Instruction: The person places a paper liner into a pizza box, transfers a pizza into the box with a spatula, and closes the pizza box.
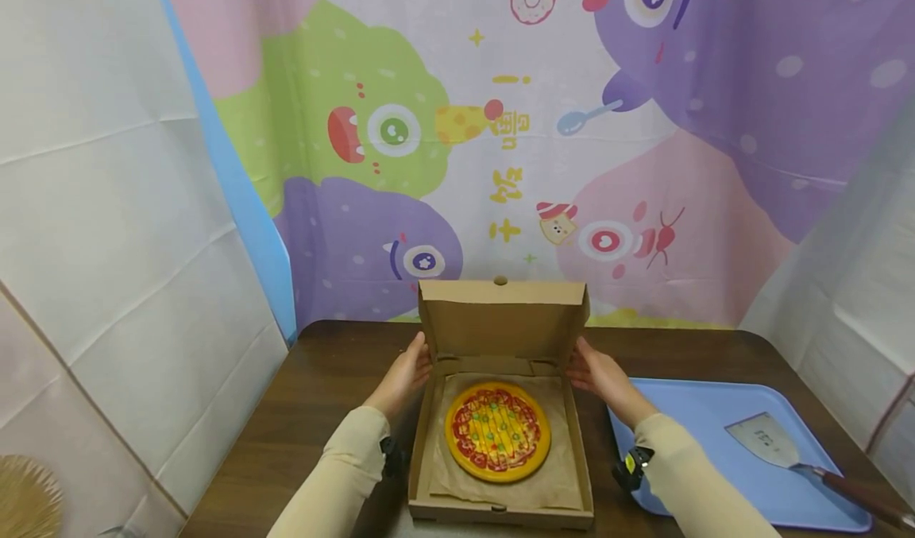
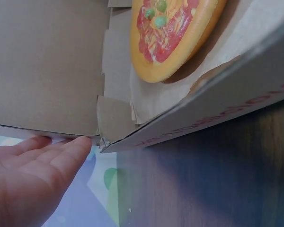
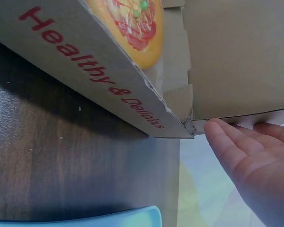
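Note:
A cardboard pizza box [image 1: 422, 474] stands on the table with its lid [image 1: 500, 327] raised. Inside, a toy pizza [image 1: 497, 432] lies on brown paper [image 1: 565, 474]. My left hand [image 1: 407, 375] is at the lid's left side, fingers fairly straight and touching its edge low down near the hinge. On the opposite side my right hand [image 1: 596, 371] touches the lid's right edge in the same way. In the right wrist view, red lettering runs along the box's side wall [image 3: 85, 61]. Parts of the fingertips are hidden behind the lid.
To the right a blue tray [image 1: 686, 427] holds a pizza server [image 1: 768, 439] with a dark handle. Behind the dark wooden table [image 1: 286, 427] hangs a cartoon-printed curtain [image 1: 400, 45]. A round woven object [image 1: 28, 494] shows at the lower left, off the table.

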A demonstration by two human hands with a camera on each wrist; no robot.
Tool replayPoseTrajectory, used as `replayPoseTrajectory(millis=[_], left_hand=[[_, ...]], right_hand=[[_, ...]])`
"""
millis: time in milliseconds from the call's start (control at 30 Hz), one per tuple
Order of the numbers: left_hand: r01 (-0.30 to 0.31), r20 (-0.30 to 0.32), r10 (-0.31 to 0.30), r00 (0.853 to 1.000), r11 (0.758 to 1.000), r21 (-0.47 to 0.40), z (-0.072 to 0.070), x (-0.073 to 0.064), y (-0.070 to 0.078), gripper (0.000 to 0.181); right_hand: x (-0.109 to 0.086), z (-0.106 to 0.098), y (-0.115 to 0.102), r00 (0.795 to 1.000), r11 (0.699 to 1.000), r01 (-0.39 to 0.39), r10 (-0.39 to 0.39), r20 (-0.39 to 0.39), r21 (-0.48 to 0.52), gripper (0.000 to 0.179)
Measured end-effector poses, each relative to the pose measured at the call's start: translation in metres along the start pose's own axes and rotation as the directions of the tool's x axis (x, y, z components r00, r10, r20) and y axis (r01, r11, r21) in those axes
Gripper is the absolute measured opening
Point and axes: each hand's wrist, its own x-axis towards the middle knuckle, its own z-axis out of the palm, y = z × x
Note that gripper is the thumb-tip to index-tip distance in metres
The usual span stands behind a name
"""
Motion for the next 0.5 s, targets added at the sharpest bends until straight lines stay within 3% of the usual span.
replayPoseTrajectory(millis=[500], left_hand=[[-0.004, 0.007, 0.004, 1.000, 1.000, -0.019, -0.003, -0.010, -0.006, 0.077]], right_hand=[[-0.013, -0.002, 0.008, 0.998, 0.999, 0.035, -0.035, 0.046, 0.015, 0.065]])
